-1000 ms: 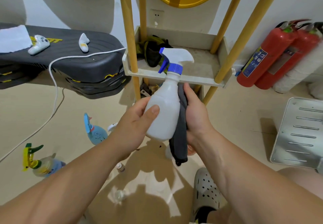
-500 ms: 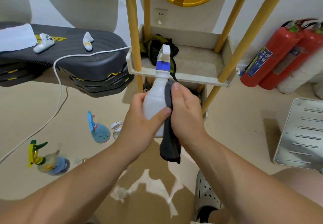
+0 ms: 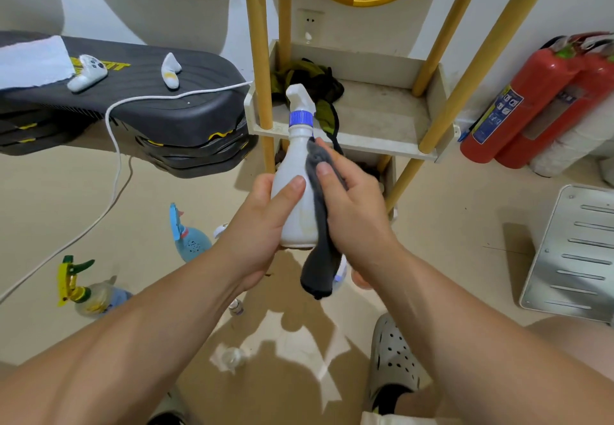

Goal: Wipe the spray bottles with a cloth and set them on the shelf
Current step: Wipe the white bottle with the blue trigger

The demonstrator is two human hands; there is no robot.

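A white spray bottle (image 3: 297,172) with a blue collar and white trigger head stands upright in mid-air, in front of the shelf (image 3: 375,119). My left hand (image 3: 262,225) grips its lower body, thumb across the front. My right hand (image 3: 355,212) presses a dark grey cloth (image 3: 320,258) against the bottle's right side; the cloth's tail hangs below the bottle. On the floor at left lie a light blue spray bottle (image 3: 191,240) and a clear one with a yellow-green trigger (image 3: 83,288).
The shelf has yellow posts (image 3: 257,59) and holds a dark green bundle (image 3: 309,79). A stack of black step boards (image 3: 139,106) with a white cable sits left. Red fire extinguishers (image 3: 531,102) stand right, a metal plate (image 3: 578,252) lies nearby. Small clear bottles lie on the floor.
The bottle has turned so its trigger head points away from me. My right hand slid the cloth from behind the bottle round to its right front side.
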